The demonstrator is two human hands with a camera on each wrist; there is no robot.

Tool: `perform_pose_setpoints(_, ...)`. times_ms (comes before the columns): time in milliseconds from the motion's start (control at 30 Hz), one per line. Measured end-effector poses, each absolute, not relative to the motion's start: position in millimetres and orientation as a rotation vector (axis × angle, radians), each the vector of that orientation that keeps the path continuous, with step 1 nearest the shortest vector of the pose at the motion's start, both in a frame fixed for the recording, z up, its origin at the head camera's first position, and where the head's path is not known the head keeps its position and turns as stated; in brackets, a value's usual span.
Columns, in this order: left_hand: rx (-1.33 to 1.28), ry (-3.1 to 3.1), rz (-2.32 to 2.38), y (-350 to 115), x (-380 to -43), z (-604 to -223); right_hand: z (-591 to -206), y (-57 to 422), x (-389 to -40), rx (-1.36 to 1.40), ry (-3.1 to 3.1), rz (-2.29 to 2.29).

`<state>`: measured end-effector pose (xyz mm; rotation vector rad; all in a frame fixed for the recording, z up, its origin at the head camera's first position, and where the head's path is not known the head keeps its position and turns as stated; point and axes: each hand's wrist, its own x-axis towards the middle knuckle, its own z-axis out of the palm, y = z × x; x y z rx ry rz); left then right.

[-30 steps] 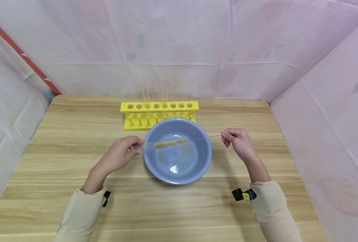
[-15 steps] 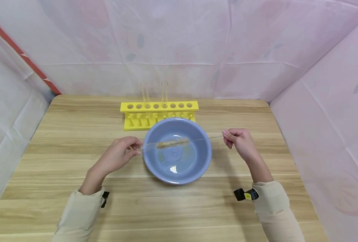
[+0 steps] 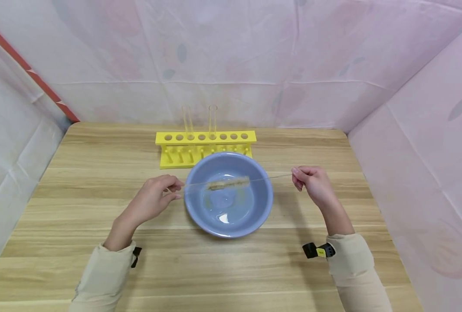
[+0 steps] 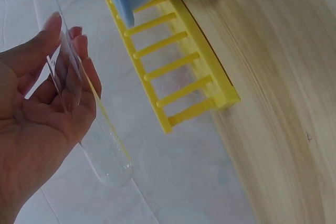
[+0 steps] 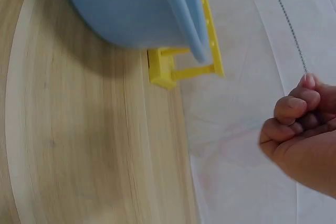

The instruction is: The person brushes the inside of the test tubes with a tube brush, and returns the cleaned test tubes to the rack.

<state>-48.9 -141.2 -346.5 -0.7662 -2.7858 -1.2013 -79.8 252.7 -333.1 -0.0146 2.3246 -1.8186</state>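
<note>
My left hand (image 3: pixel 150 199) holds a clear glass test tube (image 4: pixel 107 153) between thumb and fingers, its rounded end showing below them in the left wrist view. The tube lies nearly level, its other end reaching over the blue basin (image 3: pixel 231 232). Inside that part is the tan bristle head of a test tube brush (image 3: pixel 228 184). The brush's thin twisted wire runs out to the right. My right hand (image 3: pixel 314 184) pinches the wire's end between thumb and forefinger, right of the basin; the wire (image 5: pixel 286 17) stretches straight from those fingertips in the right wrist view.
Behind the basin stands a yellow test tube rack (image 3: pixel 181 162) with two upright glass tubes in its holes. A little water lies in the basin. Pale printed cloth (image 3: pixel 231 56) hangs around the back and sides of the wooden table (image 3: pixel 215 273).
The right hand has moved a little to the right, drawing the brush along inside the test tube. The left hand and the tube stay almost where they were.
</note>
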Motion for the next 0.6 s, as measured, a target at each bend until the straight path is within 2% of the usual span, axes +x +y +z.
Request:
perform_pose_setpoints(233, -0.778, -2.865, -1.302, -145.7, -49.6, -345.4, -335.8, 258.0, -78.6, -0.211, 2.547, -1.751)
perform_pose_setpoints(600, -0.721, -2.802, -1.148, -146.6, -46.4, -348.2, -335.0, 259.1, -77.7, 0.088, 1.945, -1.974)
